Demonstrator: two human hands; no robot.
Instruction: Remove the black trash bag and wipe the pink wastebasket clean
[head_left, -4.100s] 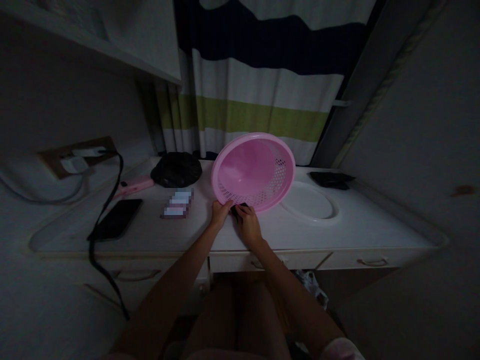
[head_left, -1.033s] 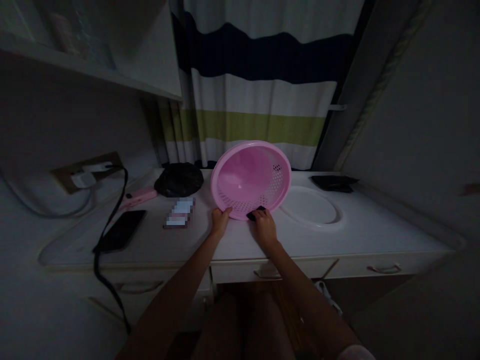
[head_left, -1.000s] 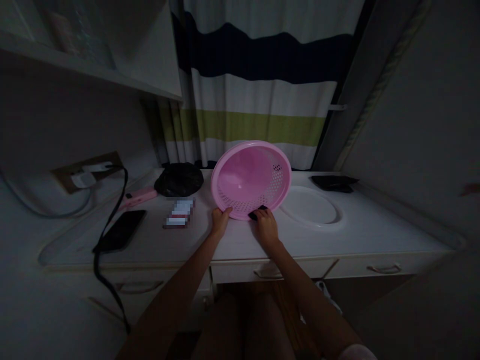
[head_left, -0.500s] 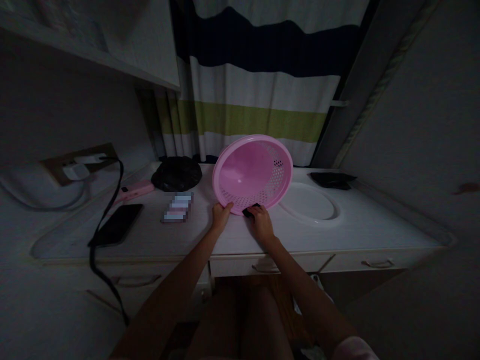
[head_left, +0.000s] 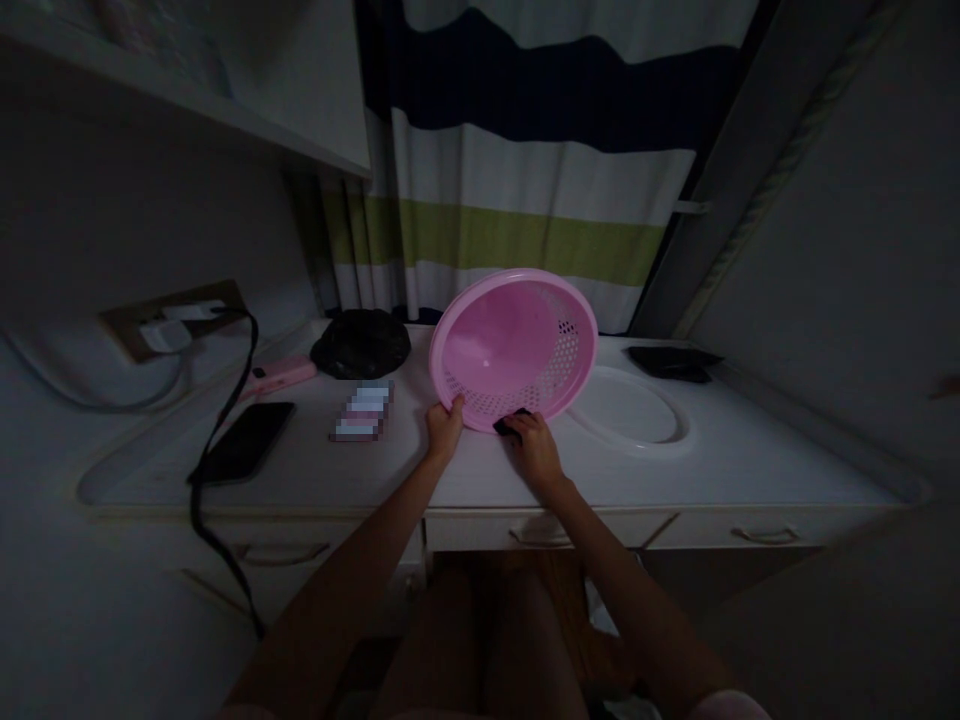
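Head view. We log the pink basket (head_left: 517,335) at mid-desk, tipped on its side, its open mouth turned towards us and its perforated wall showing on the right and along the bottom. Both hands are at its lower rim, so the basket lies directly beyond them, rising above and behind the fingers.

The left hand (head_left: 444,430) is clamped on the rim at its lower left, thumb laid over the edge; we cannot see all the other fingers. The right hand (head_left: 538,448) is closed on a small black piece (head_left: 507,427), which pokes out past the fingertips to the left and lies against the lower rim, right of the left hand. We cannot tell what the piece is made of. The hands are apart, a stretch of rim between them.

Surroundings on the white desk (head_left: 765,450): we note a white ring (head_left: 681,432) lying flat to the right of the basket and a flat black item (head_left: 673,362) further back. To the left are a phone with a blurred screen (head_left: 362,412), a dark phone (head_left: 253,440) and a black bag (head_left: 361,345).
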